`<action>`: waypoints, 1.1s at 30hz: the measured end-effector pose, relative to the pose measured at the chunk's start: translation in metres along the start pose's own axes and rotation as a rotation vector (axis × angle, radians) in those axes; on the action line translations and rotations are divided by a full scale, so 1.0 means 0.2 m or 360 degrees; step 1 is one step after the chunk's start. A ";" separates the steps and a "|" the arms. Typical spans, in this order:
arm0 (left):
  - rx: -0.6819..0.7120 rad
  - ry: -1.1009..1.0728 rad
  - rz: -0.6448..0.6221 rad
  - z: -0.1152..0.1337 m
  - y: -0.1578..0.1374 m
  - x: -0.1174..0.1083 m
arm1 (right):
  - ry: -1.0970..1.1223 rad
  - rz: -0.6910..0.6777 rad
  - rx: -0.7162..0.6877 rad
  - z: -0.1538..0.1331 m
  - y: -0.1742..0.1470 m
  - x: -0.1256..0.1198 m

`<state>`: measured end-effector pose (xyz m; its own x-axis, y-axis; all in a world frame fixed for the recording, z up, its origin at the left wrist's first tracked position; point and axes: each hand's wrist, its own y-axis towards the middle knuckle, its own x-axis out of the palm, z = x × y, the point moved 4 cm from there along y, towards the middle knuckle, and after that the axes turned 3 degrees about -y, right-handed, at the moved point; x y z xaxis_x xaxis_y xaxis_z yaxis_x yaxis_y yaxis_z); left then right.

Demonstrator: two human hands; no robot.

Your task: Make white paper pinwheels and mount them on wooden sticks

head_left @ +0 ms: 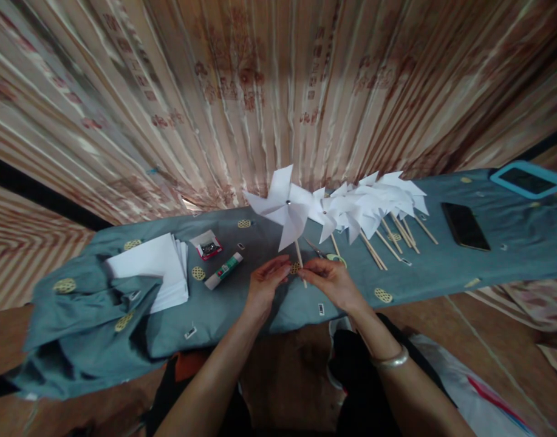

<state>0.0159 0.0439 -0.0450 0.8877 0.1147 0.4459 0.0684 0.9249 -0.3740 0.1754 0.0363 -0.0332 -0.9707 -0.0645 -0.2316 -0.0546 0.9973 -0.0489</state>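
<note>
A white paper pinwheel (pixel 278 209) with a small dark pin at its centre stands up on a thin wooden stick (pixel 299 249). My right hand (pixel 330 279) pinches that stick near its lower end. Just left of the stick is my left hand (pixel 269 279), its fingers stretched and slightly apart, holding nothing that I can see. Several more white pinwheels (pixel 373 203) lie overlapped to the right, their sticks pointing toward me. Partly behind my right hand lies a pair of scissors (pixel 336 259) with yellow-green handles.
Left on the cloth-covered table (pixel 278 312) are a stack of white paper (pixel 146 261), a small red-and-white box of pins (pixel 208 246) and a glue stick (pixel 224 271). A black phone (pixel 464 226) and a blue-framed tablet (pixel 528 179) lie right. A patterned curtain (pixel 260 91) hangs behind.
</note>
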 end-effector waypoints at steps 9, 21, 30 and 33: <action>0.0063 0.0191 -0.0009 -0.01 -0.01 -0.01 | -0.0980 0.0457 -0.0008 0.03 -0.01 -0.36; 0.0082 0.0261 -0.0053 -0.05 0.00 -0.01 | -0.1830 0.0409 0.0174 0.07 0.03 -0.43; 0.0084 0.0318 -0.0083 -0.08 0.01 -0.02 | -0.2024 0.0309 0.0318 0.07 0.04 -0.43; 0.0081 0.0324 -0.0082 -0.08 0.00 -0.02 | -0.2054 0.0307 0.0332 0.06 0.04 -0.43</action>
<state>0.0206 0.0385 -0.0599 0.9576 -0.0037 0.2881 0.0972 0.9454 -0.3111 0.2609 0.0493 -0.0256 -0.0332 -0.0254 -0.9991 0.2077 0.9777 -0.0318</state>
